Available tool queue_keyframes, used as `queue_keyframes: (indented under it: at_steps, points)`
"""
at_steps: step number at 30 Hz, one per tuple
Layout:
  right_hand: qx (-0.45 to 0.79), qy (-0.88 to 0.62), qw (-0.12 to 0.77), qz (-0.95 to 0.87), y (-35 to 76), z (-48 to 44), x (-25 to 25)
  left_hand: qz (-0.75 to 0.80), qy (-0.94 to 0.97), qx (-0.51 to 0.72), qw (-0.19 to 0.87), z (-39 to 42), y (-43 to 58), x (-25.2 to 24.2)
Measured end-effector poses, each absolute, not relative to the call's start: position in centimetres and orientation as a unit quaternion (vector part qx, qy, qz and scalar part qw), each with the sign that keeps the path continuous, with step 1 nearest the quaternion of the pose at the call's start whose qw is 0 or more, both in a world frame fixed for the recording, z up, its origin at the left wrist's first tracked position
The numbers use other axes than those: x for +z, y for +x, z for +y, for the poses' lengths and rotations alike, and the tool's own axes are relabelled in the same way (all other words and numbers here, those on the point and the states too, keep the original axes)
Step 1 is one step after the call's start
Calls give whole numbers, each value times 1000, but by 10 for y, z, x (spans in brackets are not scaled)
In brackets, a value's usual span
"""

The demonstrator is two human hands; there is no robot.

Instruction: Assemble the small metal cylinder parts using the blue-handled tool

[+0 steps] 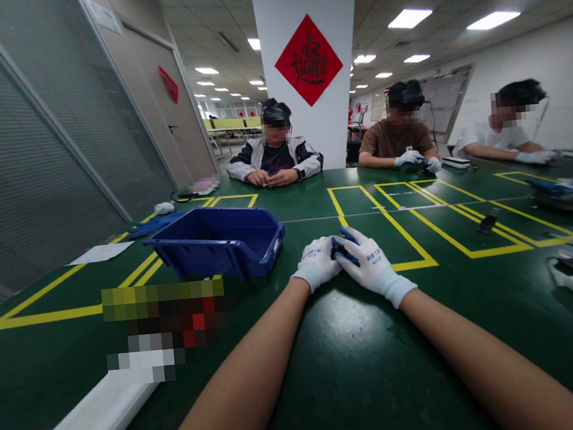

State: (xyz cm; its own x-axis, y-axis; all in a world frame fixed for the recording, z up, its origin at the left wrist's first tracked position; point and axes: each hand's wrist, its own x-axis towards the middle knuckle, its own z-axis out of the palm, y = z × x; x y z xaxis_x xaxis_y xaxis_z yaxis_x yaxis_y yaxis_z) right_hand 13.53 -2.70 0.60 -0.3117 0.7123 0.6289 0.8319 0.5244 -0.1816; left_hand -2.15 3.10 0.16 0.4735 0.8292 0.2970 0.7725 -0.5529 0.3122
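My left hand (317,259) and my right hand (363,255) meet just above the green table, both in white knit gloves with blue palms. The left fingers are curled and touch those of the right. On the right hand the fingers bend inward toward the left. Between the fingertips only dark and blue patches show, so whatever they hold, if anything, is hidden. To the left of my hands stands a blue plastic bin (204,249), tilted open toward me, with some small dark bits near its front lip.
Yellow tape (411,265) marks rectangles on the green table (359,362). A white box-like bar (93,412) lies near left, partly blurred out. Paper (100,253) and a blue glove (155,224) lie farther left. A small dark object (489,221) stands right. Several people sit across the table.
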Motion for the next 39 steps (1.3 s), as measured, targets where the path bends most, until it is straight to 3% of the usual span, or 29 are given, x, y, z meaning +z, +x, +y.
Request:
queue_keyframes:
  at_steps: [39]
  points:
    - [-105,-513,371,-767,139,-23,1,416,889,187,34,25,-28,2]
